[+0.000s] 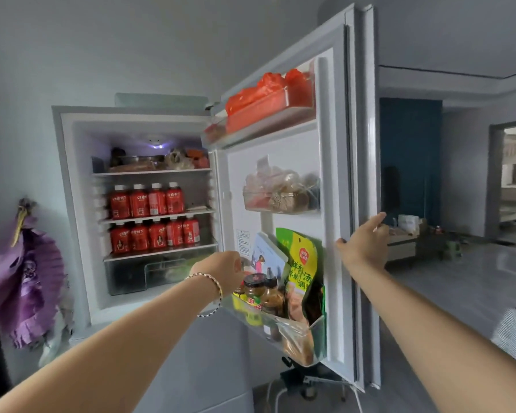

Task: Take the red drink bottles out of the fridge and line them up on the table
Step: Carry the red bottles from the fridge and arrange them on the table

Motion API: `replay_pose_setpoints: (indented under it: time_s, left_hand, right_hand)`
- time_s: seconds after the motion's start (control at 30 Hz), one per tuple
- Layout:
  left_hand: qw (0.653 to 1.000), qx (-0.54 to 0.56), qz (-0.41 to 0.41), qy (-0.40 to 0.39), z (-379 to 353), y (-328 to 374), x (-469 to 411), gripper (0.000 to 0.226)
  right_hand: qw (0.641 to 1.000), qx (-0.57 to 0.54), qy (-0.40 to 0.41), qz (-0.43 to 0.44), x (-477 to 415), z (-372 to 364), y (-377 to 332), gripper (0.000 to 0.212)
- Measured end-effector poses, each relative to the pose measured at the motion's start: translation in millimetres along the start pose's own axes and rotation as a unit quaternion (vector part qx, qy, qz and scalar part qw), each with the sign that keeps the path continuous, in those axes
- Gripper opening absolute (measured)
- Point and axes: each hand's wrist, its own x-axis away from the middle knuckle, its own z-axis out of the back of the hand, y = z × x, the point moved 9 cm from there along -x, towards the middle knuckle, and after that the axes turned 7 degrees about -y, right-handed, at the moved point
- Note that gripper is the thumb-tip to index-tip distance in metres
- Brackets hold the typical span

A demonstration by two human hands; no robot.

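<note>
Fridge (pixel 81 204) open at centre-left of frame, door (pixel 334 144) swung out to the right. Outer door edge clenched by right grip (pixel 365 244), thumb on the inner face and fingers round the far side. It looks placed there to hold the door wide so it can't swing back into the reach. Left grip (pixel 221 271) is stretched toward the fridge at mid-frame, just in front of the low door bin (pixel 318 326). Only its back shows and the fingers are hidden, so can't tell if released or clenched; nothing seen in it. Bracelet (pixel 209 281) on that wrist.

Red bottles (pixel 148 201) all inside the fridge: four on the middle shelf, and a lower row (pixel 155 236) of five on the shelf under it. They stand upright, side by side, caps up, near the shelf fronts, so they should pull out one at a time. Neither grip touches a bottle.

Judgement: task at its start, door open, none out yet, and the reach in comes next. The lower row is nearer the left grip, so likely first. Risk: jars (pixel 259 293) and packet (pixel 301 263) in the bin sit right beside the left wrist and could get knocked. Counter for the line-up not identifiable in frame
</note>
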Motion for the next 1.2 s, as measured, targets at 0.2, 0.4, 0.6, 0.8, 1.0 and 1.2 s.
replay_pose_setpoints:
  time_s: [0.2,0.4,0.6,0.8,1.0,1.2]
  left_hand:
    - [0.999,0.0,0.041,-0.008,-5,-48,-11,0.013]
    - [0.996,0.014,0.081,-0.015,-3,-115,-26,0.01]
    - [0.991,0.005,0.134,0.003,18,-226,-50,0.018]
    - [0.989,0.003,0.14,0.047,59,-329,-119,0.022]
    - [0.984,0.03,0.101,0.143,93,-388,-199,0.018]
    - [0.981,0.005,0.069,0.184,95,-423,-287,0.042]
  right_hand:
    - [0.974,-0.063,0.033,0.216,60,-9,-92,0.033]
    - [0.915,-0.075,-0.304,0.253,81,-112,-173,0.015]
    - [0.87,0.024,-0.422,0.254,93,-229,-225,0.019]
    - [0.859,0.107,-0.428,0.259,60,-347,-288,0.023]
    - [0.89,0.116,-0.359,0.258,-6,-432,-345,0.021]
    - [0.922,0.077,-0.27,0.267,-58,-495,-384,0.048]
